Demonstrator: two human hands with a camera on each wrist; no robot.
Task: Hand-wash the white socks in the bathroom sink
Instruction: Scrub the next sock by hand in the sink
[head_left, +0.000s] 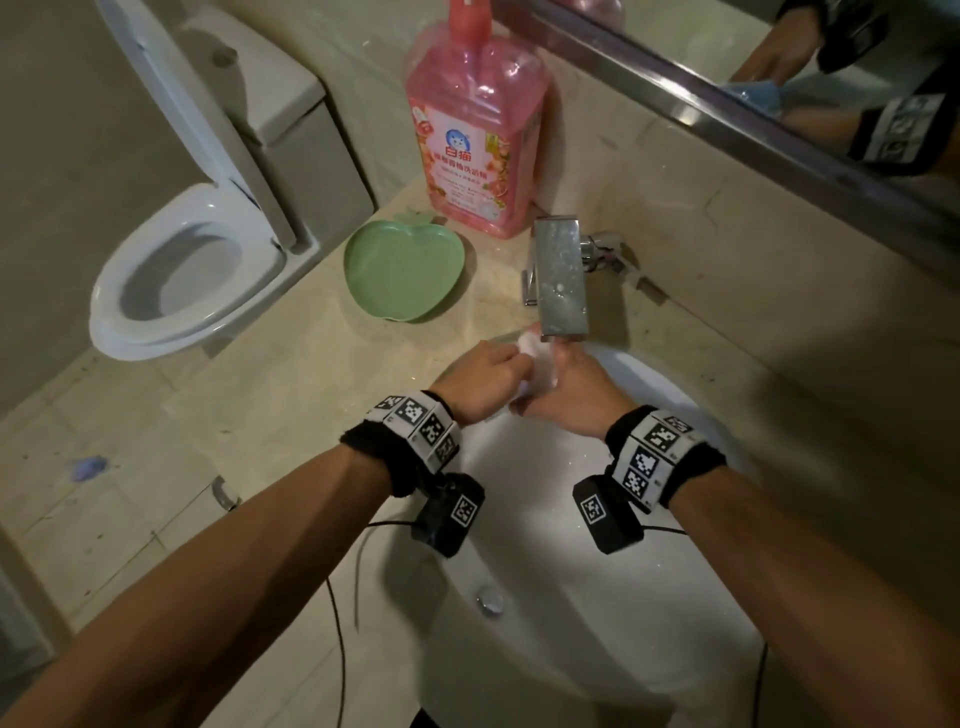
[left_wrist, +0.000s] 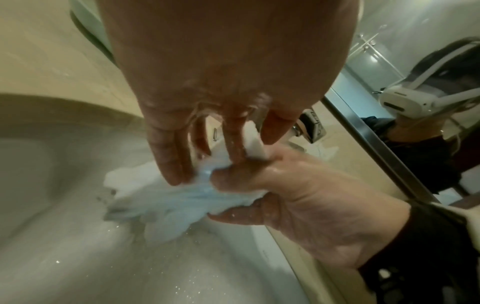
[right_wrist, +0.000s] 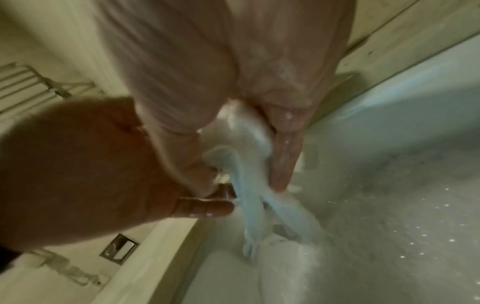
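Note:
A wet white sock (head_left: 535, 358) is bunched between both hands just under the spout of the chrome faucet (head_left: 561, 275), above the white sink (head_left: 597, 597). My left hand (head_left: 488, 371) grips its left side, fingers pressed into the cloth (left_wrist: 179, 156) and thumb curled under (right_wrist: 205, 207). My right hand (head_left: 569, 389) squeezes the other side, with its thumb and fingers wrapped round the sock (left_wrist: 241, 185). The loose end of the sock (left_wrist: 161, 205) hangs toward the basin (right_wrist: 259, 216). Foam and water glisten on the fingers (right_wrist: 283, 160).
A pink detergent bottle (head_left: 478, 130) stands on the counter behind the faucet, with a green apple-shaped dish (head_left: 405, 270) to its left. An open toilet (head_left: 192, 270) is at far left. A mirror (head_left: 779, 62) runs along the wall on the right. Droplets speckle the basin (left_wrist: 130, 267).

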